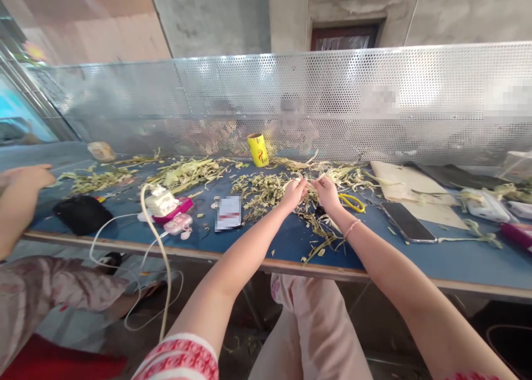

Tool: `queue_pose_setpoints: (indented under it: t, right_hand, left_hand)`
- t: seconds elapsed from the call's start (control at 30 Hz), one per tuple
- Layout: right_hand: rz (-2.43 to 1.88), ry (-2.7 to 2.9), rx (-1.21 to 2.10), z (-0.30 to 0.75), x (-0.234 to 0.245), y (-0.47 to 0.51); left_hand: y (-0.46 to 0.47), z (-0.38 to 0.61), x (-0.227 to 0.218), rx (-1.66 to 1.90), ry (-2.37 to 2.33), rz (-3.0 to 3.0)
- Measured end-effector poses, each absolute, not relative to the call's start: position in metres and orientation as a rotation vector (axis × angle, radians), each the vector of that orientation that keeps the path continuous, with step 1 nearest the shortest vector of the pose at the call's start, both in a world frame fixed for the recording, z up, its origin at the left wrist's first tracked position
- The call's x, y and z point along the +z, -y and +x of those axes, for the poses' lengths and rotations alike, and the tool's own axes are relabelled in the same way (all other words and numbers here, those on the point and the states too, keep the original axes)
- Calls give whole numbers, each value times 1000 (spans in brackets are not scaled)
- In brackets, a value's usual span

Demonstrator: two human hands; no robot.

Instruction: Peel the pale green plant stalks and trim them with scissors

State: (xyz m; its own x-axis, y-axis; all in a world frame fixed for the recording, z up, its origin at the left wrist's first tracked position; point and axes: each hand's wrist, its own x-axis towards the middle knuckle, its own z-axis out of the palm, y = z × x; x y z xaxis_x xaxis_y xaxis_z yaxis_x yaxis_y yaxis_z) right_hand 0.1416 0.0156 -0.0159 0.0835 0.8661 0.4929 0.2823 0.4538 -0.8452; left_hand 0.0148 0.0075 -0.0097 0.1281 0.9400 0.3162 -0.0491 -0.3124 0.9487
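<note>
My left hand [295, 194] and my right hand [326, 191] are close together over the middle of the blue table [257, 247]. Both have their fingers pinched. A thin pale strip of plant seems to run between the fingertips, though it is too small to make out well. Under and around the hands lies a loose heap of dried greenish plant strips [261, 194]. Beside my right wrist is a yellow loop handle [353, 203], perhaps of scissors, partly hidden. Loose strips [326, 241] also lie below my hands, towards the table's front edge.
To the right are a phone [409, 222] and a brown paper sheet [409, 186]. A yellow roll [258, 150] stands by the perforated metal screen [332, 103]. Plugs on a power strip [164, 203], a card [228, 212] and a black pouch [83, 214] lie left, near another person's hand [33, 175].
</note>
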Motion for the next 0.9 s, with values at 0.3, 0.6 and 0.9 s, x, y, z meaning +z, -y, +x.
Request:
queue_pose_setpoints:
  t: [0.3,0.6,0.9]
  right_hand:
    - [-976,1379,890,147,-25,-20]
    - [-1090,1301,899,152,-22,-18]
    - [-1029,1244,1073,146,-21,-13]
  left_hand:
    - [-12,-1,-2,1130,-781,1179]
    - [-6,-4,2,1061,-597,1195]
    - [-5,0,-1,1040,-570,1216]
